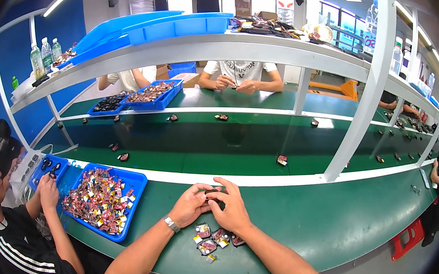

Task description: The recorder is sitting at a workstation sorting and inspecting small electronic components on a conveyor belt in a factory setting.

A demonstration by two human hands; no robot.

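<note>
My left hand (188,205), with a metal watch band at the wrist, and my right hand (231,209) meet over the green table. Between their fingertips is a small black plastic casing (212,193), partly hidden by the fingers. Both hands are closed on it. Just below them lies a small group of open black casings (207,247) with red circuit boards and silvery-white parts. A loose small yellow-and-white piece (211,258) sits at the near side of the group.
Left of my hands stands a blue tray (142,182) heaped with small red boards. Beyond it a co-worker's hands (49,191) work at a smaller blue tray. A white rail (263,180) borders the green conveyor (201,154), which carries scattered assemblies. A post (365,99) supports the shelf overhead.
</note>
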